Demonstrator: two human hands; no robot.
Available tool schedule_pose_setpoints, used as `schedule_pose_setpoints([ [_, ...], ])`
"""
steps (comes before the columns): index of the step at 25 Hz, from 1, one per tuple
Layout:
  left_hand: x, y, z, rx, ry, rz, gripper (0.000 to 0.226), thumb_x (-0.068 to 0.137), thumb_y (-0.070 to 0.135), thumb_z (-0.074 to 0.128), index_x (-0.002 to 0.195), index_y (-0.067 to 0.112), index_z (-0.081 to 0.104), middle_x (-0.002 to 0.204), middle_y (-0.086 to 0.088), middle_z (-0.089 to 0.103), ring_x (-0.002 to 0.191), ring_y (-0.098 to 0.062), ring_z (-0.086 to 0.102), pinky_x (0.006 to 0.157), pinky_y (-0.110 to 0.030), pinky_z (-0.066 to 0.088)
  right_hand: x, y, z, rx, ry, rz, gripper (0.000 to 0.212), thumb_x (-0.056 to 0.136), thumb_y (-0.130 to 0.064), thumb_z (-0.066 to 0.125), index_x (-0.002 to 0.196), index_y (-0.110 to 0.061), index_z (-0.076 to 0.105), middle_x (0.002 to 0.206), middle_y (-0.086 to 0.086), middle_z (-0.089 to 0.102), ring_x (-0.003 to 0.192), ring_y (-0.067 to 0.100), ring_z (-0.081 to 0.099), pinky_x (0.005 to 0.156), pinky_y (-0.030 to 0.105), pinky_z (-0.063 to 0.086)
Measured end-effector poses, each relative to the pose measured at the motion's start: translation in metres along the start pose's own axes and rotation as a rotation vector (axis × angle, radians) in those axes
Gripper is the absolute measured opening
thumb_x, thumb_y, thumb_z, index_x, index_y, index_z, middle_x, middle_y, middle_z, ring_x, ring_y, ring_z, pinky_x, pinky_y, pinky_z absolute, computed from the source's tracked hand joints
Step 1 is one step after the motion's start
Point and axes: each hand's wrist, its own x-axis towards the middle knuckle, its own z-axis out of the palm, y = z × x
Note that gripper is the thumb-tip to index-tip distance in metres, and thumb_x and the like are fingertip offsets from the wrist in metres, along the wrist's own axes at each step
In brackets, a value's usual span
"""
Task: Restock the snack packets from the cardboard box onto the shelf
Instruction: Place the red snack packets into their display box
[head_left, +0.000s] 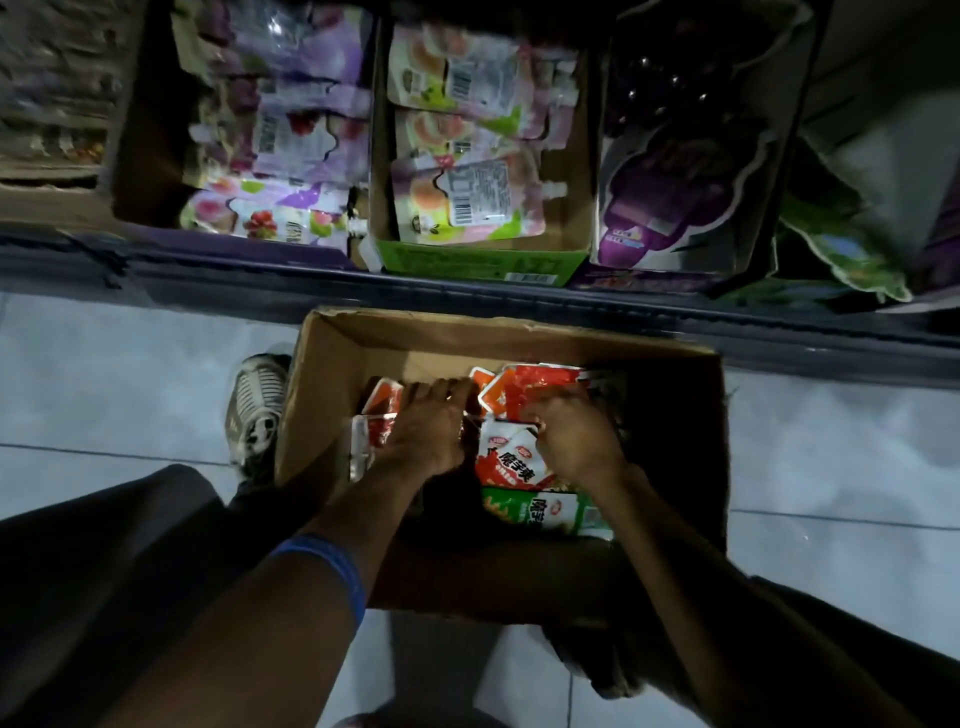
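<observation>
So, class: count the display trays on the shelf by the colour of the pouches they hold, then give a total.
Trays of lilac pouches with red fruit: 1
Trays of pink-and-green pouches: 1
Trays of dark purple grape pouches: 1
Total: 3 trays

The floor (104, 374) is made of pale tiles. A brown cardboard box (670, 431) sits on it, around both grips. A shoe (257, 410) stands on the floor just left of the left grip (431, 431).

Beyond the grips runs the dark shelf (260, 270). On it sit three open trays side by side: a purple tray (218, 249), a green tray (467, 262) and a dark purple tray (644, 283).
</observation>
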Motion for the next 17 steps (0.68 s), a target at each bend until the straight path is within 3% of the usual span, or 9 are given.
schedule_pose_setpoints([
  [2,0.001,-0.003,-0.004,-0.015,-0.026,-0.070,0.079,0.081,0.024,0.074,0.148,0.013,0.035,0.142,-0.012,0.051,0.131,-0.031,0.046,0.113,-0.039,0.028,0.014,0.008,-0.008,-0.083,0.043,0.010,0.062,0.082,-0.014,0.060,0.141,-0.024,0.043,0.143,0.000,0.045,0.131,0.026,0.042,0.109,0.041,0.033],
  [5,-0.003,-0.013,0.000,-0.119,-0.086,-0.079,0.051,0.080,0.027,0.075,0.128,0.022,0.057,0.127,-0.004,0.062,0.114,-0.025,0.058,0.097,-0.038,0.048,0.023,0.021,0.001,-0.139,-0.060,0.058,0.069,0.085,-0.019,0.061,0.146,-0.017,0.029,0.146,0.007,0.037,0.133,0.029,0.037,0.108,0.042,0.036],
  [8,-0.012,-0.014,0.007,-0.162,-0.065,-0.076,0.054,0.082,0.036,0.073,0.130,0.023,0.053,0.125,-0.003,0.063,0.114,-0.026,0.060,0.099,-0.044,0.047,0.025,0.028,0.005,-0.138,-0.082,0.124,0.062,0.084,-0.029,0.066,0.138,-0.014,0.039,0.140,0.011,0.041,0.129,0.030,0.039,0.103,0.040,0.040],
  [11,-0.013,-0.010,0.008,-0.125,-0.053,-0.106,0.051,0.085,0.035,0.070,0.130,0.022,0.051,0.125,-0.003,0.064,0.117,-0.026,0.059,0.105,-0.045,0.040,0.020,0.028,0.003,-0.249,-0.074,0.030,0.054,0.085,-0.035,0.064,0.132,-0.014,0.049,0.136,0.009,0.045,0.129,0.028,0.036,0.102,0.040,0.039],
  [15,-0.018,-0.005,0.005,-0.256,-0.075,-0.127,0.051,0.087,0.038,0.070,0.132,0.022,0.051,0.127,-0.002,0.063,0.117,-0.024,0.059,0.101,-0.040,0.044,0.003,0.041,0.001,0.106,-0.205,0.035,0.062,0.084,-0.027,0.070,0.138,-0.012,0.044,0.138,0.009,0.051,0.127,0.026,0.048,0.103,0.029,0.038],
  [17,-0.023,-0.002,0.001,-0.332,-0.043,-0.151,0.057,0.086,0.034,0.072,0.136,0.021,0.049,0.130,-0.003,0.060,0.120,-0.024,0.056,0.098,-0.038,0.048,-0.008,0.047,-0.002,0.139,-0.249,-0.017,0.051,0.084,-0.024,0.071,0.130,-0.009,0.053,0.125,0.009,0.060,0.117,0.024,0.056,0.091,0.014,0.038],
])
